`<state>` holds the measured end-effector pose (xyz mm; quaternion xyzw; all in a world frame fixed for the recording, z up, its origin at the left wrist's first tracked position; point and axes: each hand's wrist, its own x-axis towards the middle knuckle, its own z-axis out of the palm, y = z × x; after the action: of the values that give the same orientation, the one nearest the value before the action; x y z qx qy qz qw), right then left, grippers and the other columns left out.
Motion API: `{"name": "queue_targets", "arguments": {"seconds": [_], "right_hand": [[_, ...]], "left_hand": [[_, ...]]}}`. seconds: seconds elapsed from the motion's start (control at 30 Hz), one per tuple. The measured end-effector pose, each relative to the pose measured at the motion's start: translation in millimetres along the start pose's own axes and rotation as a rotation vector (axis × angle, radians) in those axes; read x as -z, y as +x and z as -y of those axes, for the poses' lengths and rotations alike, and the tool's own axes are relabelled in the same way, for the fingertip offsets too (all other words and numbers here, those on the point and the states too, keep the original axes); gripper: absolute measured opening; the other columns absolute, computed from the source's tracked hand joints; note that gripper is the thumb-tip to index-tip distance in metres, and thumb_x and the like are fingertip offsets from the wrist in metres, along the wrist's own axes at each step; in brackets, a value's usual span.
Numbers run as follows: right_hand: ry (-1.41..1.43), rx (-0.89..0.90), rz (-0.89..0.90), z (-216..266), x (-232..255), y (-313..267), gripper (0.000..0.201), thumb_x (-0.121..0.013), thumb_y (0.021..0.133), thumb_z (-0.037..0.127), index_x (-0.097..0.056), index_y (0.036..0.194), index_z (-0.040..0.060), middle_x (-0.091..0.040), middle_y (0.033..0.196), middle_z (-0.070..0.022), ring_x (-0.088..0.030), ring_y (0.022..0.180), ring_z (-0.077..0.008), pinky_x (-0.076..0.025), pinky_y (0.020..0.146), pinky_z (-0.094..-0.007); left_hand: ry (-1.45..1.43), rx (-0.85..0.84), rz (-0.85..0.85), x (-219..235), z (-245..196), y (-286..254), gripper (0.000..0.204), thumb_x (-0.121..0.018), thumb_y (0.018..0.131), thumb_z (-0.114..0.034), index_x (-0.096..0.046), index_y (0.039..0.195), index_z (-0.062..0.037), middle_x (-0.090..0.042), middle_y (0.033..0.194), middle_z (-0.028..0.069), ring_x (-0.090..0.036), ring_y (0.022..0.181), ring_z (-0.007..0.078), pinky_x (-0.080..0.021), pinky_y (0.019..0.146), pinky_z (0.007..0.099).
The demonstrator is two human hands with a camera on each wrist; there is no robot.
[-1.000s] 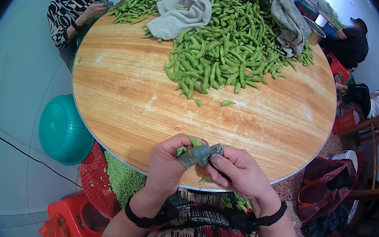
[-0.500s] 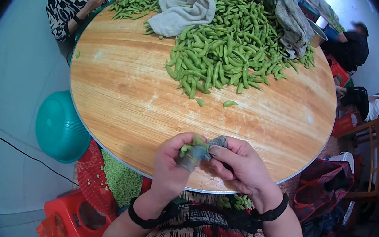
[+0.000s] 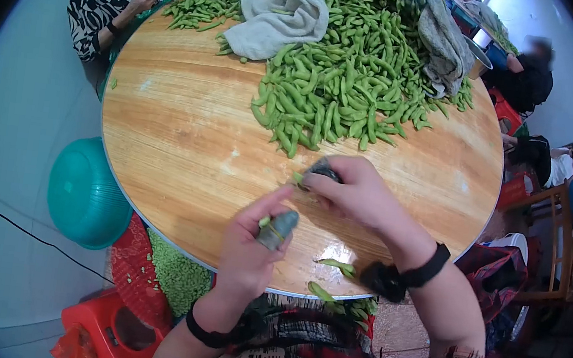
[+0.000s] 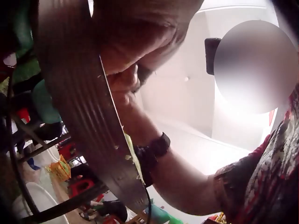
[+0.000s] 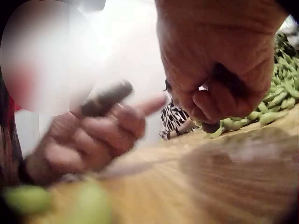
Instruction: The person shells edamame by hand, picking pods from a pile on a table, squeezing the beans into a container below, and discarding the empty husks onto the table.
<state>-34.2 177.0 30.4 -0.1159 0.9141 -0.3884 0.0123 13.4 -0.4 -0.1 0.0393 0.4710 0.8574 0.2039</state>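
In the head view, my left hand (image 3: 246,249) is over the near part of the round wooden table, its index finger stretched forward. A grey thumb cover (image 3: 278,229) with a yellow band is on its thumb. Beside that cover a bit of green soybean pod (image 3: 265,221) shows in the left hand's grip, mostly hidden. Farther forward, my right hand (image 3: 353,191) pinches a green soybean pod (image 3: 298,178) at its fingertips, a dark cover around its thumb. The right wrist view shows the right hand's curled fingers (image 5: 217,105) low over the tabletop.
A large heap of soybean pods (image 3: 340,92) lies beyond the hands, with a white cloth (image 3: 281,21) and a grey cloth (image 3: 442,48). Loose pods (image 3: 339,265) lie by the near edge. Shelled beans (image 3: 178,273) sit below left, near a green basin (image 3: 89,192). Another person (image 3: 118,4) sits far left.
My right hand has left the left hand and moved forward toward the heap, where it now pinches a pod. My left hand stays near the edge. Loose pods now show beside the right forearm.
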Motion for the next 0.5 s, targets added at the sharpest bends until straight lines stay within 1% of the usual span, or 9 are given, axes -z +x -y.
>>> {"name": "queue_targets", "arguments": {"seconds": [0.03, 0.07, 0.1, 0.13, 0.2, 0.27, 0.33, 0.37, 0.5], "right_hand": [[0.398, -0.252, 0.123, 10, 8, -9, 0.022, -0.058, 0.081, 0.022, -0.053, 0.073, 0.0015, -0.053, 0.054, -0.0061, -0.048, 0.044, -0.0143, -0.038, 0.042, -0.0270], [0.798, -0.503, 0.244, 17, 13, -18, 0.022, -0.057, 0.084, 0.023, -0.053, 0.075, 0.0031, -0.050, 0.052, -0.0008, -0.043, 0.042, -0.0079, -0.033, 0.039, -0.0222], [0.987, -0.595, 0.285, 20, 13, -27, 0.023, -0.053, 0.089, 0.024, -0.053, 0.076, 0.0046, -0.047, 0.054, 0.0038, -0.037, 0.042, -0.0025, -0.025, 0.039, -0.0188], [0.989, -0.590, 0.283, 22, 9, -35, 0.023, -0.053, 0.089, 0.024, -0.053, 0.076, 0.0046, -0.047, 0.054, 0.0038, -0.037, 0.042, -0.0025, -0.025, 0.039, -0.0188], [1.220, -0.598, 0.241, 25, 2, -46, 0.022, -0.051, 0.091, 0.022, -0.052, 0.077, 0.0043, -0.049, 0.058, 0.0019, -0.037, 0.042, -0.0038, -0.026, 0.041, -0.0177], [1.167, -0.553, 0.256, 32, 2, -53, 0.022, -0.048, 0.093, 0.020, -0.052, 0.077, 0.0046, -0.050, 0.061, 0.0017, -0.037, 0.046, -0.0036, -0.028, 0.043, -0.0176], [0.998, -0.410, 0.210, 32, -2, -59, 0.024, -0.046, 0.094, 0.021, -0.051, 0.077, 0.0048, -0.050, 0.063, 0.0020, -0.038, 0.050, -0.0034, -0.030, 0.046, -0.0178], [0.994, -0.364, 0.226, 30, -4, -62, 0.025, -0.043, 0.095, 0.022, -0.052, 0.080, 0.0049, -0.050, 0.065, 0.0020, -0.040, 0.053, -0.0035, -0.031, 0.047, -0.0179], [1.076, -0.404, 0.293, 24, -1, -69, 0.026, -0.041, 0.096, 0.023, -0.053, 0.082, 0.0042, -0.051, 0.067, 0.0016, -0.041, 0.054, -0.0038, -0.031, 0.047, -0.0176]], "left_hand": [[-0.251, 0.005, -0.023, 2, -4, 2, 0.045, -0.051, 0.076, 0.007, -0.051, 0.120, 0.0005, -0.060, 0.091, 0.0044, -0.051, 0.069, 0.0074, -0.037, 0.054, 0.0176], [-0.252, 0.001, -0.024, 0, -6, 3, 0.045, -0.051, 0.076, 0.007, -0.051, 0.120, 0.0005, -0.060, 0.091, 0.0044, -0.051, 0.069, 0.0074, -0.037, 0.054, 0.0176], [-0.325, 0.073, 0.023, -2, -8, 5, 0.043, -0.051, 0.076, 0.007, -0.051, 0.119, 0.0020, -0.060, 0.092, 0.0047, -0.050, 0.068, 0.0065, -0.034, 0.051, 0.0169], [-0.396, 0.146, 0.071, -4, -10, 6, 0.041, -0.052, 0.076, 0.006, -0.051, 0.118, 0.0035, -0.061, 0.092, 0.0050, -0.049, 0.066, 0.0055, -0.031, 0.049, 0.0161], [-0.418, 0.122, 0.081, 1, 0, 6, 0.037, -0.051, 0.077, 0.005, -0.053, 0.114, 0.0032, -0.061, 0.092, 0.0059, -0.049, 0.066, 0.0057, -0.031, 0.049, 0.0159], [-0.441, 0.097, 0.084, 4, 7, 5, 0.033, -0.051, 0.078, 0.005, -0.054, 0.111, 0.0029, -0.061, 0.092, 0.0067, -0.049, 0.065, 0.0058, -0.031, 0.049, 0.0157], [-0.511, 0.071, 0.095, 6, 10, 4, 0.025, -0.061, 0.078, -0.004, -0.057, 0.103, 0.0014, -0.060, 0.091, 0.0089, -0.050, 0.066, 0.0082, -0.033, 0.048, 0.0161], [-0.511, 0.065, 0.088, 6, 9, 4, 0.025, -0.061, 0.078, -0.004, -0.057, 0.103, 0.0014, -0.060, 0.091, 0.0089, -0.050, 0.066, 0.0082, -0.033, 0.048, 0.0161], [-0.333, 0.043, 0.020, 5, 5, 4, 0.017, -0.059, 0.079, -0.003, -0.058, 0.096, 0.0003, -0.061, 0.085, 0.0078, -0.047, 0.059, 0.0052, -0.031, 0.046, 0.0147]]}}
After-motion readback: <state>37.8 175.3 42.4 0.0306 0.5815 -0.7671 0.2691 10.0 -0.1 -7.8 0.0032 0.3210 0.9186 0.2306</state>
